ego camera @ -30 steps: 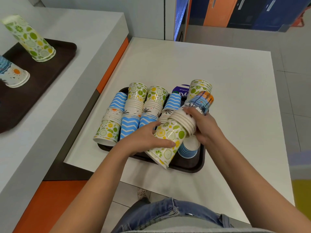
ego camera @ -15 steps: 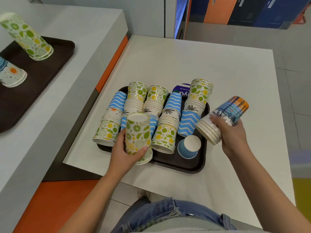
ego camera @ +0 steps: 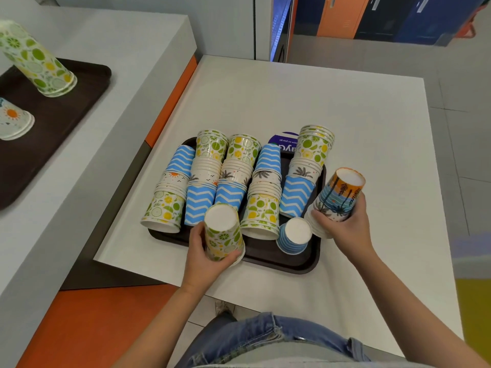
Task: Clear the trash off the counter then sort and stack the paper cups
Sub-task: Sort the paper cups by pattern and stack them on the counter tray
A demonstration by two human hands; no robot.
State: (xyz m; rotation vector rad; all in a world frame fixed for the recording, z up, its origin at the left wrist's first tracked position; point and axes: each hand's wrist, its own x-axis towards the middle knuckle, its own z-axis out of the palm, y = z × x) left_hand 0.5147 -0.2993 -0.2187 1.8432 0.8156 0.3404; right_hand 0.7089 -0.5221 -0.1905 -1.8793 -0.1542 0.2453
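A dark tray (ego camera: 300, 264) on the white table (ego camera: 345, 123) carries several lying stacks of paper cups in lime-print, blue zigzag and palm-print patterns (ego camera: 233, 181). My left hand (ego camera: 204, 256) grips an upside-down stack of lime-print cups (ego camera: 223, 232) at the tray's near edge. My right hand (ego camera: 345, 229) grips an upside-down stack of palm-sunset cups (ego camera: 340, 197) just beyond the tray's right edge. A single blue-striped cup (ego camera: 293, 236) stands upside down on the tray between my hands.
On the grey counter (ego camera: 111, 75) to the left lies a second dark tray (ego camera: 53, 123) with a tall lime-print stack (ego camera: 37, 62) and a short sun-print stack (ego camera: 13, 120). A purple round label (ego camera: 285, 142) shows behind the cups. The table's right half is bare.
The joined stack came apart: my left hand drew the lime-print cups to the tray's near edge and stood them upside down, my right hand carried the palm-sunset cups off to the right.
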